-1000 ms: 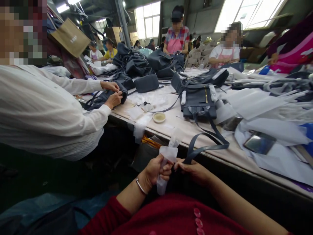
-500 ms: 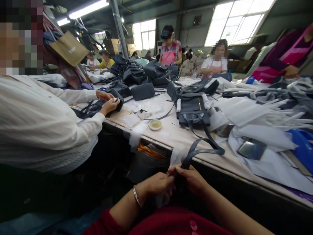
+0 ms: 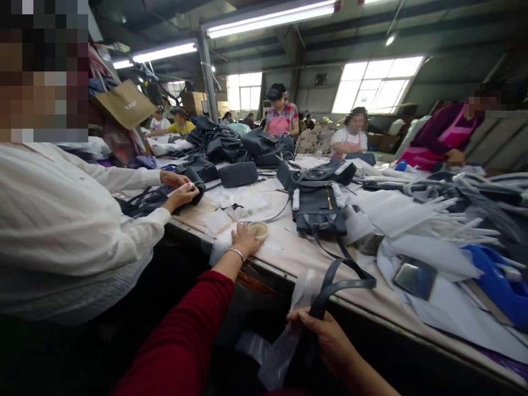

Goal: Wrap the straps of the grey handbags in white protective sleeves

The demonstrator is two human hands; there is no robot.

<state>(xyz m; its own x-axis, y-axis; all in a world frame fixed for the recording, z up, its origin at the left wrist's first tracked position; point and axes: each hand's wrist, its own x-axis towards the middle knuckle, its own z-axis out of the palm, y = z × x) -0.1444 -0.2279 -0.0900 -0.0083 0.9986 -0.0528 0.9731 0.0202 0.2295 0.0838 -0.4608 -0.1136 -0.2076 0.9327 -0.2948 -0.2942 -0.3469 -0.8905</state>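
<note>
Here's the left hand (image 3: pixel 246 240) out on the table (image 3: pixel 284 261), right at the dish (image 3: pixel 266 231). The right hand (image 3: pixel 328 333) sits nearer, just off the front edge, with the strap (image 3: pixel 348 285) in its fingers and plastic film (image 3: pixel 303 289) along its left side. Beyond it, a bag (image 3: pixel 317 206) lies on the table; to its right, paper sheets (image 3: pixel 454 324) with a phone (image 3: pixel 414 276) on top. Left of the left hand, a co-worker's hands (image 3: pixel 179 190); farther behind, a bag pile (image 3: pixel 218 137).
</note>
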